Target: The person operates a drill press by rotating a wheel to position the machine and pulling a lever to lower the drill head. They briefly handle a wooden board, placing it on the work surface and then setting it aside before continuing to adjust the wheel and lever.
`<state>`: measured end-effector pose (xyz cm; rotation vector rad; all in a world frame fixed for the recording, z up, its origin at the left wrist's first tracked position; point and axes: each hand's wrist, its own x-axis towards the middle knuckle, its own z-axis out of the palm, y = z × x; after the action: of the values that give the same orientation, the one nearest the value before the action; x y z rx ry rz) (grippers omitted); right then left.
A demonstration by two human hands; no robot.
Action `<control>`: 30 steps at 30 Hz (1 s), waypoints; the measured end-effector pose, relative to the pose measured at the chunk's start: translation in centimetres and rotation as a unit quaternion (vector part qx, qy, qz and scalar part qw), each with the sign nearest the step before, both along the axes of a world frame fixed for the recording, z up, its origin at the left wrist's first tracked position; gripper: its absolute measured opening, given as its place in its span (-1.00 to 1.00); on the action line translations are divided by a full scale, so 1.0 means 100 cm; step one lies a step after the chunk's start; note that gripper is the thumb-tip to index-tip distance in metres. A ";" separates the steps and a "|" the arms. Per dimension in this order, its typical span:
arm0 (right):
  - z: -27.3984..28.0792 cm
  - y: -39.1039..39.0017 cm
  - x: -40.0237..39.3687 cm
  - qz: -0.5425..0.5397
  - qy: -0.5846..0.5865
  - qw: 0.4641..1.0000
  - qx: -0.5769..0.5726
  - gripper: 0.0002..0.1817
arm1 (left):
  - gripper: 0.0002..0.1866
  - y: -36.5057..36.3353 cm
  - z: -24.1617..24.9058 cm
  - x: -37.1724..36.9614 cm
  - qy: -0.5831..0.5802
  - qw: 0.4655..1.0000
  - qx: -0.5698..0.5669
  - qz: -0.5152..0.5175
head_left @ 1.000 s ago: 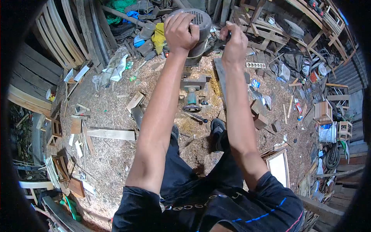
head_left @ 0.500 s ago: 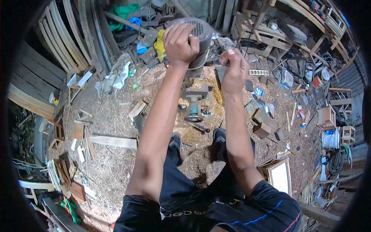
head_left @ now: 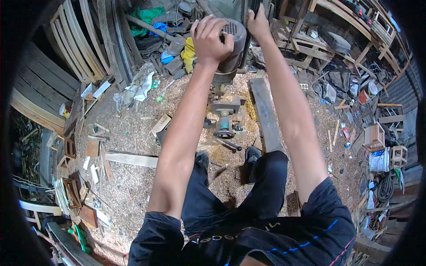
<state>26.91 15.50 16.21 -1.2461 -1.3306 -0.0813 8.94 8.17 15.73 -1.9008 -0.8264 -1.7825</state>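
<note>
My left hand (head_left: 212, 42) rests against the left side of the motor housing (head_left: 236, 42), its fingers curled over the perforated top end. My right hand (head_left: 259, 24) has its fingers closed around a dark, narrow bar (head_left: 255, 6) just right of the motor; most of that piece is hidden. Below the motor, a clamp-like metal block (head_left: 225, 105) sits above a round handwheel (head_left: 224, 134) on a blue-green base. A lever with a black knob (head_left: 238, 148) sticks out beneath the wheel, between my feet.
A grey board (head_left: 265, 113) lies on the shavings-covered floor under my right arm. Wood offcuts (head_left: 133, 160) lie to the left, and curved planks (head_left: 73, 44) lean behind them. Wooden racks (head_left: 310, 48) and clutter fill the right. A yellow cloth (head_left: 188, 55) is behind the machine.
My right hand has moved up and away, from beside the machine to the dark bar by the motor. My left hand stays on the motor. The view has shifted slightly.
</note>
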 end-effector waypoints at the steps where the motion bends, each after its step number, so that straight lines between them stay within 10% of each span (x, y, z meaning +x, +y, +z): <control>1: 0.000 0.013 0.009 -0.021 -0.040 0.997 -0.070 -0.51 | -0.71 -0.001 0.003 0.000 -0.003 1.000 0.003 0.000; 3: -0.015 0.036 0.028 -0.022 -0.101 0.982 -0.155 -0.41 | -0.71 -0.002 0.005 0.000 -0.004 1.000 0.004 -0.007; 6: -0.039 0.060 0.040 0.063 0.107 0.944 -0.305 -0.46 | -0.69 0.001 0.001 -0.005 -0.038 0.998 -0.025 -0.042; 8: -0.129 0.149 0.091 0.089 -0.156 0.951 -0.253 -0.58 | -0.66 0.003 0.000 -0.007 -0.082 0.992 -0.052 -0.086; 11: -0.092 0.009 0.043 0.062 -0.066 0.973 -0.210 -0.63 | -0.59 -0.017 -0.027 -0.018 -0.153 0.976 -0.092 -0.124; 16: -0.208 -0.080 0.029 0.076 0.108 0.986 -0.098 -0.66 | -0.51 -0.099 -0.188 -0.044 -0.207 0.911 -0.352 -0.061; 20: -0.394 -0.164 0.017 -0.020 0.301 0.863 -0.405 -0.64 | -0.48 -0.130 -0.331 -0.050 -0.022 0.772 -0.626 -0.103; 24: -0.493 -0.221 -0.014 -0.013 -0.002 0.814 -0.581 -0.58 | -0.47 -0.142 -0.412 -0.045 0.220 0.741 -0.615 -0.159; 27: -0.533 -0.261 -0.021 0.003 -0.020 0.775 -0.632 -0.50 | -0.46 -0.161 -0.426 -0.026 0.143 0.814 -0.552 -0.111; 30: -0.565 -0.275 -0.029 0.033 -0.020 0.750 -0.660 -0.46 | -0.49 -0.163 -0.408 -0.027 0.121 0.777 -0.608 -0.110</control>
<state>24.03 -12.01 -40.32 -2.3441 -1.4442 1.0795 6.23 -8.08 -25.08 -2.9706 -2.0238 -1.0005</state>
